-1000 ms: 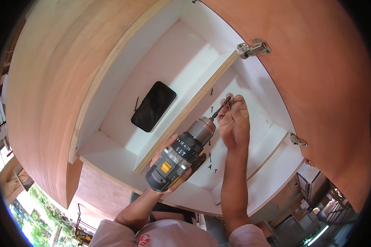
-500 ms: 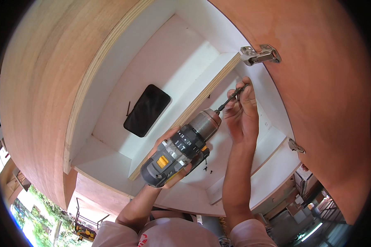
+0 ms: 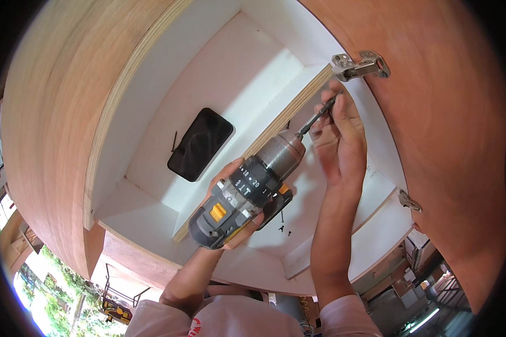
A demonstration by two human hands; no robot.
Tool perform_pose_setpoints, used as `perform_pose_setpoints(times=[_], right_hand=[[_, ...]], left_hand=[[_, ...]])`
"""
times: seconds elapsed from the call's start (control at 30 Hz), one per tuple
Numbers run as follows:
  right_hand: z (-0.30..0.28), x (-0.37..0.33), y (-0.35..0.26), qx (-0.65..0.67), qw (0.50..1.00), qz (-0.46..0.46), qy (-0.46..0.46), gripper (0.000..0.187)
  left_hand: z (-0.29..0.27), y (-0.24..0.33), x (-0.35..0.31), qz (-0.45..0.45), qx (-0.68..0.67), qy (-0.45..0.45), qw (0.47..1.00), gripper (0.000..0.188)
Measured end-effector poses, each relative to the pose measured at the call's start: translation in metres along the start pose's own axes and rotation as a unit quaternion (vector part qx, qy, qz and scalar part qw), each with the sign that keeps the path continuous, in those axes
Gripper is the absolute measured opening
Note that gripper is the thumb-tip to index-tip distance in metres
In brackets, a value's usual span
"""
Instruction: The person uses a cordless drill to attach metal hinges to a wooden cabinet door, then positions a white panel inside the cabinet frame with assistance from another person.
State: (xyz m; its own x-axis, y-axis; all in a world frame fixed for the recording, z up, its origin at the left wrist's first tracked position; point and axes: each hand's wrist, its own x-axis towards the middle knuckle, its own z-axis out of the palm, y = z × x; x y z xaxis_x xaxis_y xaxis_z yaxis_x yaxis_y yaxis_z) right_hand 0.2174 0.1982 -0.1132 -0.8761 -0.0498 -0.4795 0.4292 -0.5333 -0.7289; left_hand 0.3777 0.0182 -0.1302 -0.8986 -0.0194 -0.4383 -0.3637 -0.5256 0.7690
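Wrapped around a cordless drill [image 3: 247, 182] with the left hand [image 3: 246, 231], skin showing along both sides of the casing, and reaching with the right hand [image 3: 341, 137] to the far end of the slim bit [image 3: 315, 121], thumb and forefinger closed about its tip. Cannot tell about a screw in that pinch; too small and dark there. Find the drill squarely over the left palm, pointing up and right toward the right fingertips, with the knurled chuck [image 3: 283, 151] between both sets of fingers. Probably heavy, with most weight low and close to the left fingers — best held by the handle beneath the body, hidden here. Likely hard and stiff in the shell, safe to squeeze firmly; likely light, rigid and rather slick at the bit, so best steadied with a loose pinch and released before any spin. Mind the surroundings, too: a dark phone [image 3: 200, 144], probably fragile, left of the left fingers and apart from them; loose screws [image 3: 281, 228] to their right — likely easy to scatter; a metal hinge [image 3: 361, 65] just above and right of the right fingertips.
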Motion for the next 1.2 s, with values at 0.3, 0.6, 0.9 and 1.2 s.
perform_pose_setpoints(times=[0.3,0.6,0.9,1.2], right_hand=[[0.032,0.006,-0.013,0.025,0.999,-0.033,0.002,0.035],[0.04,-0.007,-0.019,-0.074,0.993,-0.092,-0.003,0.056],[0.04,-0.01,-0.016,-0.114,0.984,-0.135,0.032,0.06],[0.038,-0.008,-0.017,-0.127,0.981,-0.143,0.038,0.056]], left_hand=[[0.045,-0.009,0.035,-0.016,-0.138,0.007,0.99,0.092],[0.057,-0.024,0.051,0.038,-0.168,-0.035,0.984,0.08],[0.053,-0.026,0.051,0.011,-0.152,-0.023,0.988,0.083],[0.053,-0.028,0.05,0.012,-0.151,-0.013,0.988,0.084]])
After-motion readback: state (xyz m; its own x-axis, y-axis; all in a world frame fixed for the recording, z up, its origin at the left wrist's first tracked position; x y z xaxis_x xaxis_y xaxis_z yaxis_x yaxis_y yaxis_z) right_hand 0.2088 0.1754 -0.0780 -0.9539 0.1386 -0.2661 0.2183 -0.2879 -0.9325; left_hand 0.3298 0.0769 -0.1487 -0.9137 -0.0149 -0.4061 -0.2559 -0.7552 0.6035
